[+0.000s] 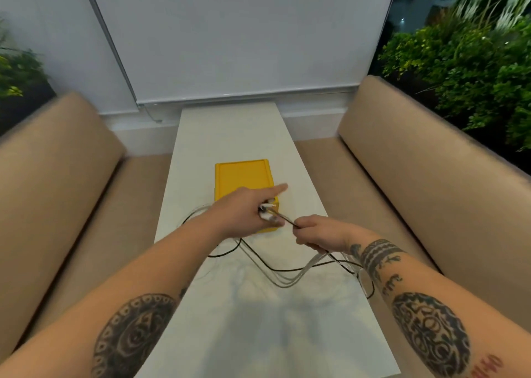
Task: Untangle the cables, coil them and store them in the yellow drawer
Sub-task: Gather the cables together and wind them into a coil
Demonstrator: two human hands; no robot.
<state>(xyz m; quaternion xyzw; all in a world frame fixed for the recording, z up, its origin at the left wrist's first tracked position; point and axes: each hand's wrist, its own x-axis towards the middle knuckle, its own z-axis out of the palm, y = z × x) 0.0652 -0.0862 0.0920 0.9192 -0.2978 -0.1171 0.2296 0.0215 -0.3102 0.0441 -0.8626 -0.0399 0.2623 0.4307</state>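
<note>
While left hand (244,211) and right hand (319,231) clutch thin black and white cables (287,281), untangling looks underway. Next, tease one free.

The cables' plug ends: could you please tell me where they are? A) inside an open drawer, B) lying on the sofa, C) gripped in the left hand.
C: the left hand grips the plug ends above the yellow drawer.
</note>
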